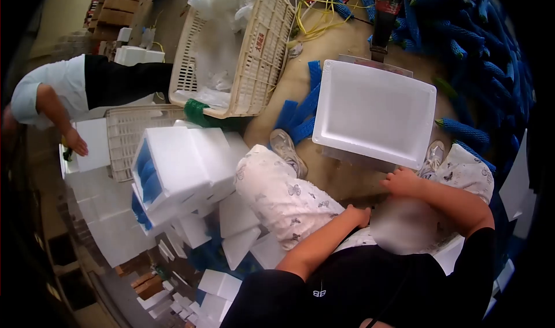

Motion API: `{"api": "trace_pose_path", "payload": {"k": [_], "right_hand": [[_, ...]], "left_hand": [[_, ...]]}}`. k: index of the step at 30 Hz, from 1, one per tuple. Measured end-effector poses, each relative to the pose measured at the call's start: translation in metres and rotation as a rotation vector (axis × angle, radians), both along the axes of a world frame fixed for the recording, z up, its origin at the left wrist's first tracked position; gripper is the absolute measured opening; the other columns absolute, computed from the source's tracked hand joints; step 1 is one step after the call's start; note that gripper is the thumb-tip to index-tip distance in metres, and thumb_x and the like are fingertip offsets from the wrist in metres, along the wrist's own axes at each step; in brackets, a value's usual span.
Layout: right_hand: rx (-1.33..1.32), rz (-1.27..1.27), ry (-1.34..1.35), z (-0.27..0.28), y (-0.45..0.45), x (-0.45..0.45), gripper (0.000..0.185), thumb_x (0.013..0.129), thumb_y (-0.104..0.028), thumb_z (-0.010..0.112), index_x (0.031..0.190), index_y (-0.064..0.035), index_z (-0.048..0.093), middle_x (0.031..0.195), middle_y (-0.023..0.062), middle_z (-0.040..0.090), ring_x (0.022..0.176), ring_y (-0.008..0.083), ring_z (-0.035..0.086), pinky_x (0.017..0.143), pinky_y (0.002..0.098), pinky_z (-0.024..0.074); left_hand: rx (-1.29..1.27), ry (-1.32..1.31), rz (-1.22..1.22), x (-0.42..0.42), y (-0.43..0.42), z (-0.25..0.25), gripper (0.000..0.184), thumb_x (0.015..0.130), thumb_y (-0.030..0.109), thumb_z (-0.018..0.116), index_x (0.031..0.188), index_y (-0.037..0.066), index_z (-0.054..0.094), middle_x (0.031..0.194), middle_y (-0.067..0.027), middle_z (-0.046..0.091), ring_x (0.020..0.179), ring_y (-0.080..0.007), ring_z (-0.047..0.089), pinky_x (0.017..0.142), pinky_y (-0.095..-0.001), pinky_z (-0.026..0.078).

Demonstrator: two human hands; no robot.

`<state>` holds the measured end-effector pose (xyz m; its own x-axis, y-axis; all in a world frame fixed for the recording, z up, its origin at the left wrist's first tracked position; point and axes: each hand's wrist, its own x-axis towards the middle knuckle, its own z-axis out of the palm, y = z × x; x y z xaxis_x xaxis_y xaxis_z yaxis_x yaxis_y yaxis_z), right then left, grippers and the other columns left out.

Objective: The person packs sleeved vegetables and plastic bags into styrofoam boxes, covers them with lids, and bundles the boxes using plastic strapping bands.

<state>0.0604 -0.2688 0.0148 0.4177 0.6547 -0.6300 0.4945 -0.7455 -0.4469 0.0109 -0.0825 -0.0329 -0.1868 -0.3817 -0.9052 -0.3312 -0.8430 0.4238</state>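
A white foam box (374,114), its inside bare, stands in front of me on a low flat support. My right hand (403,182) is just below the box's near edge, with loosely bent fingers apart and nothing visible in them. Nearer my lap, my left hand (358,215) has its fingers curled in. A blurred patch beside that hand hides part of it, and whatever it may hold cannot be made out. Blue foam net sleeves (300,117) lie on the floor left of the box.
Long produce in blue netting (462,39) is heaped at right. A cream plastic crate (260,50) holds clear plastic bags. Stacked white foam boxes (185,160) stand at left, beside a bending co-worker (58,88). A dark post (383,30) and yellow cord (324,18) are beyond my box.
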Motion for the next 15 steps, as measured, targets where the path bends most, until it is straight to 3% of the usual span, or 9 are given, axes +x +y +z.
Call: {"api": "trace_pose_path", "payload": {"k": [5,6,9,10,11,12,13,14,15], "right_hand": [[0.019,-0.092,-0.113,-0.003,0.012,0.004,0.049,0.072,-0.03,0.066,0.116,-0.0104,0.058,0.104,0.0116,0.058,0.095,0.0273,0.059,0.086,0.0427,0.0465],[-0.01,-0.097,-0.128,-0.001,0.014,0.0,0.049,0.072,-0.03,0.066,0.116,-0.0104,0.058,0.104,0.0116,0.058,0.095,0.0273,0.059,0.086,0.0427,0.0465],[0.009,0.063,-0.789,-0.009,0.036,-0.035,0.04,0.076,-0.032,0.063,0.11,-0.0123,0.061,0.099,0.0109,0.061,0.094,0.0279,0.06,0.087,0.0431,0.047],[0.012,0.079,-0.785,-0.02,0.041,-0.04,0.04,0.076,-0.032,0.063,0.11,-0.0123,0.061,0.099,0.0109,0.061,0.094,0.0279,0.06,0.087,0.0431,0.047],[0.112,-0.062,-0.444,-0.025,0.046,-0.056,0.038,0.078,-0.033,0.06,0.111,-0.0124,0.062,0.099,0.0118,0.062,0.095,0.0295,0.06,0.088,0.0423,0.0467],[0.19,-0.214,-0.072,-0.029,0.049,-0.083,0.037,0.08,-0.033,0.058,0.111,-0.0125,0.062,0.1,0.0128,0.064,0.096,0.0312,0.061,0.09,0.0414,0.0463],[0.174,-0.364,0.194,-0.044,0.056,-0.092,0.038,0.082,-0.035,0.056,0.112,-0.0116,0.062,0.103,0.014,0.064,0.098,0.0322,0.061,0.089,0.0405,0.0463],[0.155,-0.51,0.458,-0.054,0.069,-0.101,0.04,0.083,-0.036,0.053,0.113,-0.0108,0.062,0.106,0.0151,0.065,0.1,0.0333,0.061,0.089,0.0395,0.0463],[0.123,-0.471,0.494,-0.048,0.085,-0.108,0.044,0.082,-0.038,0.054,0.114,-0.009,0.061,0.111,0.0163,0.064,0.102,0.0332,0.06,0.089,0.0393,0.0463]], "left_hand": [[-0.091,0.067,-0.077,-0.012,0.0,-0.042,0.055,0.083,0.027,0.058,0.132,0.004,0.046,0.125,-0.0201,0.057,0.116,-0.0337,0.056,0.088,-0.0456,0.045],[-0.097,-0.066,-0.046,-0.023,-0.003,-0.027,0.048,0.083,0.023,0.055,0.126,0.002,0.056,0.125,-0.0162,0.059,0.116,-0.0274,0.057,0.092,-0.0464,0.042],[-0.251,-0.386,-0.086,-0.063,-0.008,-0.026,0.031,0.083,0.02,0.055,0.107,0.002,0.063,0.108,-0.0167,0.066,0.102,-0.0333,0.062,0.086,-0.0409,0.046],[-0.466,-0.588,0.043,-0.069,-0.003,-0.025,0.029,0.085,0.023,0.054,0.104,0.003,0.064,0.103,-0.0161,0.066,0.099,-0.0333,0.062,0.086,-0.0417,0.046],[-0.683,-0.751,0.182,-0.075,0.004,-0.007,0.028,0.086,0.025,0.052,0.101,0.004,0.064,0.098,-0.0155,0.067,0.096,-0.0333,0.062,0.086,-0.0424,0.046],[-0.553,-0.444,0.23,-0.044,0.013,0.065,0.032,0.088,0.033,0.052,0.098,0.005,0.064,0.09,-0.0151,0.067,0.09,-0.0333,0.063,0.082,-0.0431,0.047],[-0.442,-0.404,0.27,-0.037,0.037,0.098,0.034,0.088,0.038,0.054,0.099,0.006,0.063,0.087,-0.0149,0.067,0.084,-0.0346,0.063,0.075,-0.0437,0.049],[-0.374,-0.522,0.3,-0.021,0.06,0.143,0.035,0.088,0.038,0.056,0.101,0.005,0.061,0.088,-0.016,0.066,0.079,-0.0357,0.063,0.07,-0.0449,0.049],[-0.297,-0.729,0.273,-0.001,0.075,0.174,0.035,0.088,0.037,0.057,0.101,0.005,0.06,0.089,-0.0161,0.066,0.08,-0.0361,0.063,0.07,-0.0447,0.049]]}}
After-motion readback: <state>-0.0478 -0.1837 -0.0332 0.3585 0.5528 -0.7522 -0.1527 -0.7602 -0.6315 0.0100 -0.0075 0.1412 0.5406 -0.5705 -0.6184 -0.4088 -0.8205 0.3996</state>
